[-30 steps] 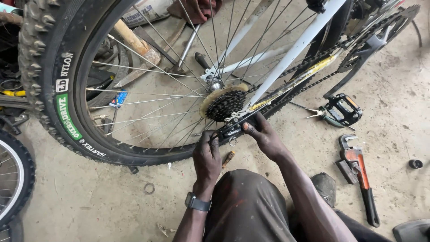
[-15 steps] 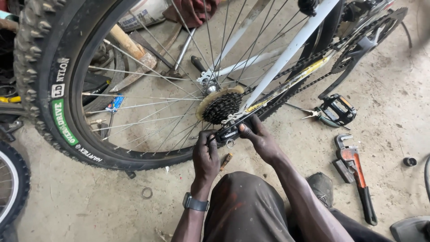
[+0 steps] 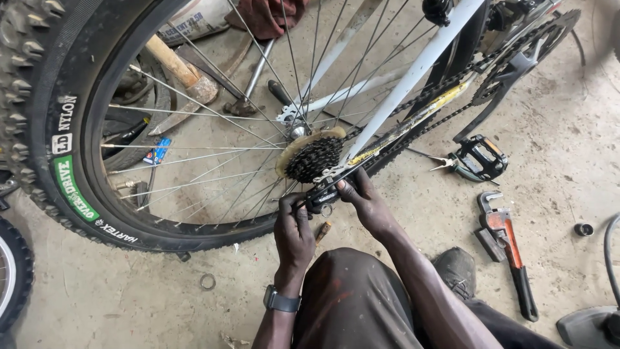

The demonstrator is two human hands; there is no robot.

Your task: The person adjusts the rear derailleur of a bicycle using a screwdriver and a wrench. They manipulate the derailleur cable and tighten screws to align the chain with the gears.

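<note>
An upturned bicycle fills the head view, its rear wheel with a knobby black tyre at the left. The dark sprocket cluster sits at the wheel's hub, with the chain running up to the right. Just below the sprockets is the black rear derailleur. My left hand grips its lower left end. My right hand holds its right side, fingers curled by the frame end. A watch is on my left wrist.
A red pipe wrench lies on the concrete floor at the right, near a black pedal. A hammer and other tools lie behind the spokes. A small ring lies on the floor. Another tyre is at the left edge.
The view has shifted slightly. Both hands stay at the derailleur under the sprockets, with only small finger movements.
</note>
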